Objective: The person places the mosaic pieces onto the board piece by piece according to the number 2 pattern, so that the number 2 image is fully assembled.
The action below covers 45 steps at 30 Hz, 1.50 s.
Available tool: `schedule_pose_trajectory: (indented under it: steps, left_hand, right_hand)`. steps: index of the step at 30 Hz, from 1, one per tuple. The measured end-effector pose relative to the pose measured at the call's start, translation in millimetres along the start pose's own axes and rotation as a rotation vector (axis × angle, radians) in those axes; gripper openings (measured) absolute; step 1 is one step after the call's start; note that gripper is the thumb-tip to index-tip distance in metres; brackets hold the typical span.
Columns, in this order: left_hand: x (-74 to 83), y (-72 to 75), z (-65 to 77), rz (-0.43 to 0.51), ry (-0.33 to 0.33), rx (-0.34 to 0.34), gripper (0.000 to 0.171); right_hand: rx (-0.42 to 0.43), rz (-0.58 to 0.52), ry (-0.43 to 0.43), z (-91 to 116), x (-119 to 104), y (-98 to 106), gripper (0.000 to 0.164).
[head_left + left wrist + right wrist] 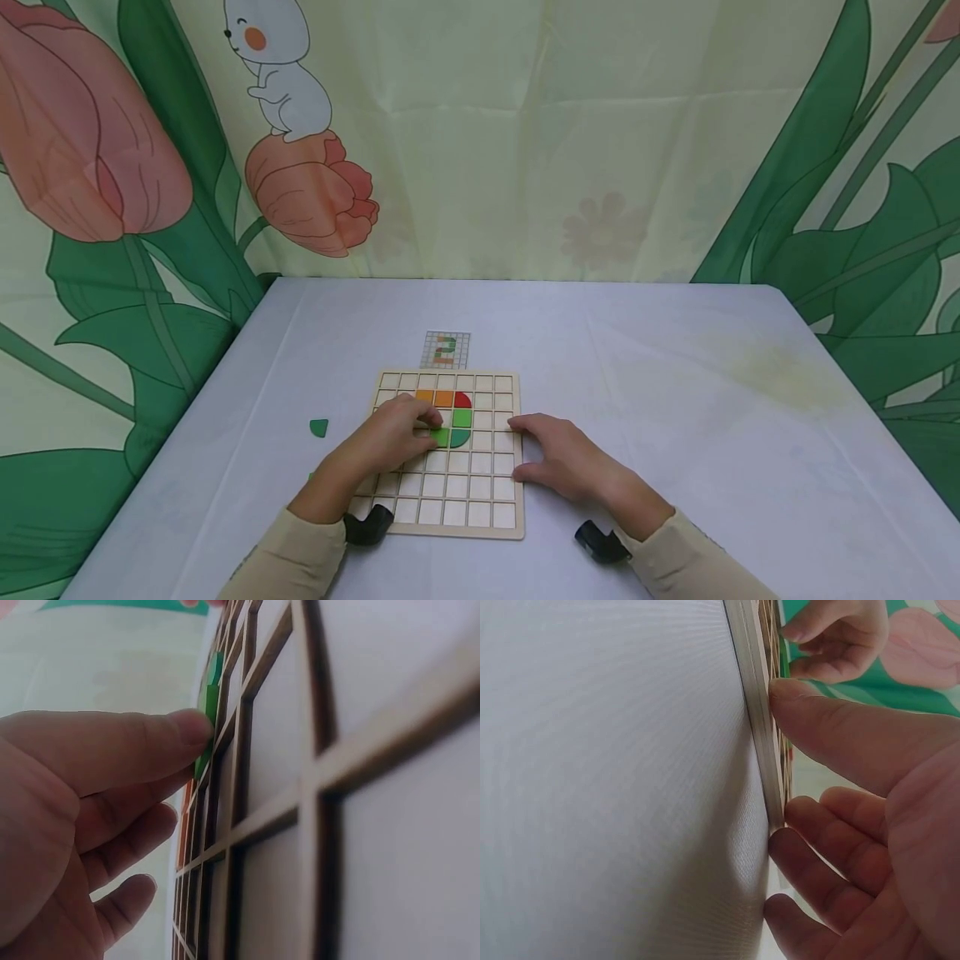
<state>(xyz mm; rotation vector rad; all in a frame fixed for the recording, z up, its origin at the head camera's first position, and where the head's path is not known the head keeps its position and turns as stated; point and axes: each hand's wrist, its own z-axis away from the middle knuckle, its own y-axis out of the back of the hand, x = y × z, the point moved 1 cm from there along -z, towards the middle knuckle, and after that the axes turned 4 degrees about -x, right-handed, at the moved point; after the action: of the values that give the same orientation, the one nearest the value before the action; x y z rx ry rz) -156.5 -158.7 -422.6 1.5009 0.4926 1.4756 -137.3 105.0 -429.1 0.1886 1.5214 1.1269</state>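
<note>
Thumb and forefinger of the left hand pinched a light-green square tile, flat and smooth-faced, which lay right at their tips over the grid; that hand's other fingers curled loosely apart. Just right of those fingertips sat a dark-green rounded tile, one edge curved. The right hand had its thumb and fingers spread, slightly bent, tips touching the side of the pale wooden board, whose thin raised strips made square cells under the left fingers. Beyond the left fingertips came another light-green square, then a glossy red quarter-round and two orange squares. Off to the left hand's left lay a loose dark-green piece on white, finely woven cloth. Farthest from the fingers, past the board, was a small gridded card.
</note>
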Motion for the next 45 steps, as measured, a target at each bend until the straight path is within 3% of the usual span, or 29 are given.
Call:
schedule_pose_trajectory:
  steps: [9,20,31,45]
  left_hand:
    - [-1.2,7.6,4.1,0.018,0.001,0.021,0.018]
    - [-16.0,26.6,19.5,0.117,0.019,0.097,0.045]
    - [-49.1,42.6,42.9,0.102,0.049,0.124,0.052]
    - [-86.8,62.2,68.7,-0.01,0.143,0.211,0.054]
  right_hand:
    - [-0.001,0.0,-0.009,-0.1,-0.7,0.2,0.062]
    - [-0.005,-0.001,-0.014,0.6,-1.5,-0.1,0.062]
    - [-0.008,-0.01,-0.021,0.9,-1.0,0.1,0.062]
    - [-0.007,-0.012,-0.015,1.1,-1.5,0.5,0.062]
